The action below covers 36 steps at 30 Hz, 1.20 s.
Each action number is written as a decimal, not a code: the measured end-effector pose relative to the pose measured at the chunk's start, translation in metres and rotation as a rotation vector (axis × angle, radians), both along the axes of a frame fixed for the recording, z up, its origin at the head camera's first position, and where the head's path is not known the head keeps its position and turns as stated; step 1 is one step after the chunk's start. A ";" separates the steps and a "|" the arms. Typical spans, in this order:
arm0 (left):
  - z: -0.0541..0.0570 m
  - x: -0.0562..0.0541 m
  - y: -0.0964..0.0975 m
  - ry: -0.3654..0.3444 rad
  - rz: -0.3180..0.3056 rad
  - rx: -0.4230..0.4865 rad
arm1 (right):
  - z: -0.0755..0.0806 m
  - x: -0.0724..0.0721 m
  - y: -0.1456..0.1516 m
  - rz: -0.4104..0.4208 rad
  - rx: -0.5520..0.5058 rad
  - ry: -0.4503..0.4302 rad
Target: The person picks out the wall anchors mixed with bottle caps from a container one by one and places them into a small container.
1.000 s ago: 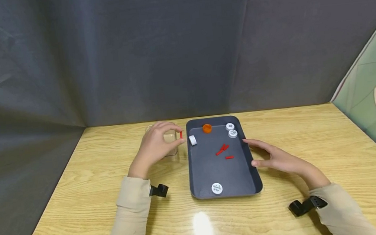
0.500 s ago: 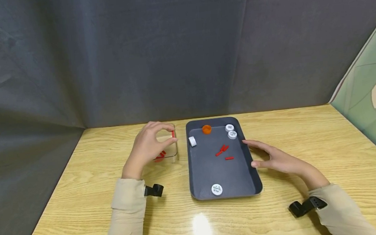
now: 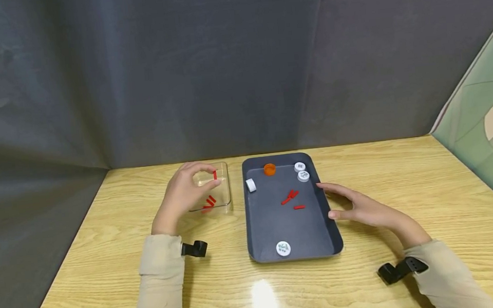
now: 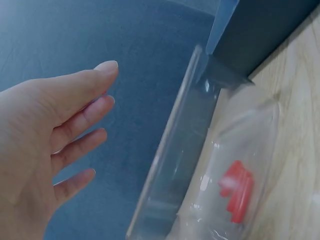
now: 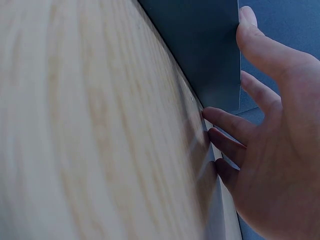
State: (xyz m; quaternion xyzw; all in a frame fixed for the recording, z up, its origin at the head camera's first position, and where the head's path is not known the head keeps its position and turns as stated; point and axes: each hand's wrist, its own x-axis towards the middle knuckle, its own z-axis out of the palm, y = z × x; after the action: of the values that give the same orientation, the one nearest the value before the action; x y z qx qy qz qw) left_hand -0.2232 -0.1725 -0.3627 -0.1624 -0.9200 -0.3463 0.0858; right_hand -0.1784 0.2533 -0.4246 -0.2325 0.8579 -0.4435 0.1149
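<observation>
Left hand: The left hand [image 3: 183, 188] pinched an upright red stick [image 3: 215, 175] between thumb and forefinger; the left wrist view hid that grip behind the thumb.
Held stick to clear box: Seen from the head, the stick stood within the outline of the clear box [image 3: 222, 193], apparently above it, long axis near vertical. The left hand was much the nearer.
Right hand: The right hand [image 3: 361, 208], well apart from the left, had loosely extended fingers and held nothing; its thumb and fingertips touched the right edge of the tray [image 3: 275, 227].
Clear box: Transparent, glossy, thin-walled, between the tray's left edge and the left hand, near the table's far edge. More red sticks [image 3: 210, 201] lay at its near side.
Tray: Matt dark grey, rectangular, round-cornered. A loose red cluster [image 3: 290, 196] and one separate stick [image 3: 299, 207] lay mid-tray.
Caps: An orange cap [image 3: 269, 169] sat by the far edge, two white caps [image 3: 302, 171] near the far right corner.
Table [image 3: 223, 293]: Pale, grained, shiny wood.
</observation>
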 end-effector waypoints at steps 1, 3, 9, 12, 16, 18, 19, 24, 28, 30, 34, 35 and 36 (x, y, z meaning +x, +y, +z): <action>-0.001 0.000 -0.001 -0.006 0.006 -0.002 | 0.000 0.000 0.000 0.001 0.000 0.000; -0.003 -0.001 -0.003 -0.016 0.016 -0.012 | -0.001 0.000 0.000 0.002 0.000 0.000; -0.015 -0.007 -0.010 -0.032 0.022 -0.053 | -0.001 0.001 0.000 0.003 0.001 -0.005; -0.021 -0.009 -0.012 -0.035 0.025 -0.067 | -0.001 0.001 -0.001 0.006 -0.003 -0.008; -0.027 -0.010 -0.014 -0.048 0.036 -0.078 | -0.001 0.002 -0.002 0.004 -0.012 -0.008; -0.029 -0.011 -0.015 -0.060 0.036 -0.081 | -0.001 0.002 -0.001 0.005 -0.012 -0.007; -0.030 -0.012 -0.015 -0.064 0.036 -0.082 | -0.001 0.002 -0.001 0.001 -0.009 -0.010; -0.033 -0.013 -0.016 -0.100 0.045 -0.097 | -0.001 0.002 -0.001 -0.005 0.000 -0.011; -0.034 -0.013 -0.016 -0.133 0.050 -0.114 | 0.000 0.002 -0.001 -0.007 0.003 -0.014; -0.034 -0.013 -0.015 -0.141 0.049 -0.116 | 0.000 0.002 -0.001 -0.006 0.008 -0.011; -0.034 -0.013 -0.015 -0.144 0.043 -0.121 | 0.001 0.001 -0.001 -0.006 0.021 -0.004; -0.033 -0.013 -0.015 -0.143 0.042 -0.122 | 0.001 0.001 -0.001 -0.007 0.022 -0.005; -0.033 -0.013 -0.015 -0.139 0.040 -0.123 | 0.001 0.001 -0.001 -0.009 0.022 -0.008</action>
State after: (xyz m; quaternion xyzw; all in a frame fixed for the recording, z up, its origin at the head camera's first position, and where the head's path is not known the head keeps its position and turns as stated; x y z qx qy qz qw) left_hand -0.2360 -0.1877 -0.3960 -0.1247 -0.9463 -0.2977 0.0182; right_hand -0.1777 0.2525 -0.4233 -0.2257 0.8634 -0.4353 0.1188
